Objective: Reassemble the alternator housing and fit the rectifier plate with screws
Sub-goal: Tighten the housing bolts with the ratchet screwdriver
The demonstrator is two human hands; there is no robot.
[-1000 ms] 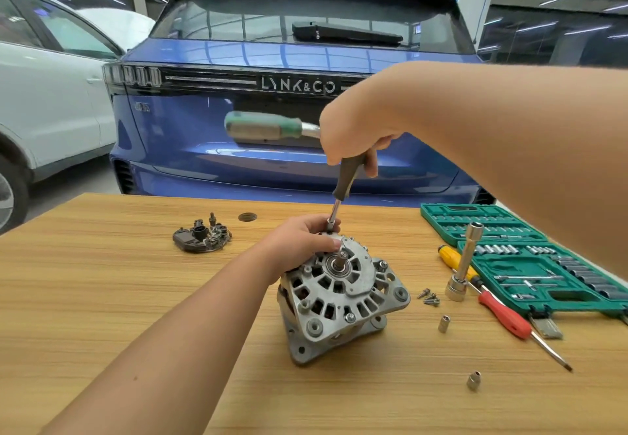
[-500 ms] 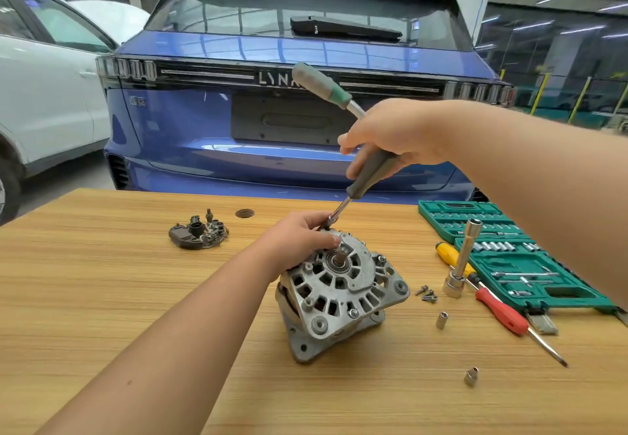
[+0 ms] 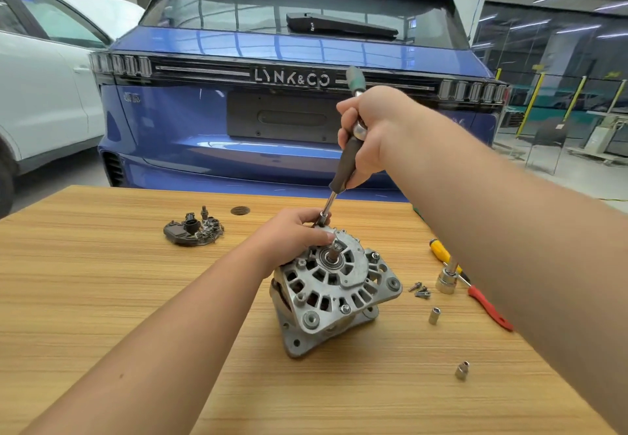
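The alternator (image 3: 334, 293) sits tilted on the table (image 3: 102, 298), near the middle. It looks like heavy, hard metal, so it will not bend, but it could tip or roll. The left hand (image 3: 292, 234) presses on its top edge, and its fingers pinch the socket by the bolt. The right hand (image 3: 370, 128) is curled tight round the ratchet (image 3: 345, 166). The rectifier (image 3: 193, 229) lies apart, looks breakable, and is best held by its rim.

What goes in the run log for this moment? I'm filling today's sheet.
step: tightening housing bolt | right hand: grips ratchet driver | left hand: steadies socket on alternator | rectifier plate: unfitted, on table
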